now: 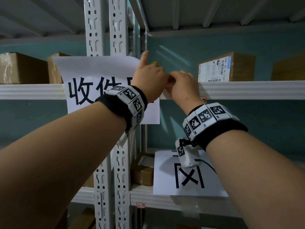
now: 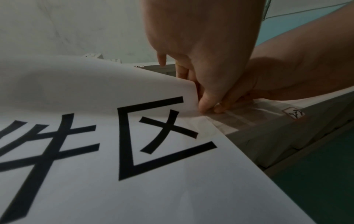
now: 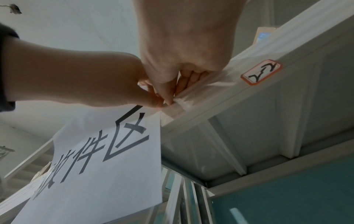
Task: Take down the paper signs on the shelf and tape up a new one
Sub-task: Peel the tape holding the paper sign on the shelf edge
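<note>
Two paper signs show: one (image 1: 92, 76) hangs on the upper shelf rail, one (image 1: 166, 179) leans on the lower shelf. Two hands, left (image 1: 148, 76) and right (image 1: 183, 85), each with one wristband. Two uprights (image 1: 105, 30) stand side by side. Five cardboard boxes are visible, one (image 1: 227, 66) bearing a shipping label. Two small handwritten tags (image 1: 140, 205) sit on the rails.

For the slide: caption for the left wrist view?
Both hands, left hand and right hand, pick at clear tape on the paper sign.
</note>
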### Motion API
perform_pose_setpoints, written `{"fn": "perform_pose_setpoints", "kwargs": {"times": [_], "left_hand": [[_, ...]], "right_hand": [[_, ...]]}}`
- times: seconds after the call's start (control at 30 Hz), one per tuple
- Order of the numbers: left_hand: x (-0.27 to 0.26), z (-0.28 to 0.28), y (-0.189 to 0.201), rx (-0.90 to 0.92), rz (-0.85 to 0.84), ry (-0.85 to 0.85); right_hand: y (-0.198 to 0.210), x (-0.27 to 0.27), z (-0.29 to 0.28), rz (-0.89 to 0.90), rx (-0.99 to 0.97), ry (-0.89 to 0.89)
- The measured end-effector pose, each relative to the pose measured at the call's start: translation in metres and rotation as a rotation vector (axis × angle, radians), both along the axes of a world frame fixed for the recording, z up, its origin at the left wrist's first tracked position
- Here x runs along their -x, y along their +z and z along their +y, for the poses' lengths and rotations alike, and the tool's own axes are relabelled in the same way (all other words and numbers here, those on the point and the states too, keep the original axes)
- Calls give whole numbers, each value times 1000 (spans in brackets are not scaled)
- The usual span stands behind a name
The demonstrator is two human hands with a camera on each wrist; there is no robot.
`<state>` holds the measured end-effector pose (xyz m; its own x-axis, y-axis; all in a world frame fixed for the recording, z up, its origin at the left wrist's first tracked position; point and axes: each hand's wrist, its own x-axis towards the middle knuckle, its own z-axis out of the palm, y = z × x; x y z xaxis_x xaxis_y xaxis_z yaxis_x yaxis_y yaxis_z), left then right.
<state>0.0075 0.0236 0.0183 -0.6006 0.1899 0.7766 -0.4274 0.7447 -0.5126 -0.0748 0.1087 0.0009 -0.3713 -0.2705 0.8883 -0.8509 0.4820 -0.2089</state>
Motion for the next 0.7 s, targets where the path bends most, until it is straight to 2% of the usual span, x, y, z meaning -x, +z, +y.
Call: {"fn": "perform_pose_setpoints", "kwargs": {"times": [0.33,0.57,0.7], "left_hand": [[7,-3,9,-2,-68,48],[7,-1,15,-88,-117,115],[6,-3,18,-60,-138,131]], "right_hand": [[1,4,-3,6,2,-4],[2,7,-4,-7,62,68],[3,8,-5,-25,67,84]]}}
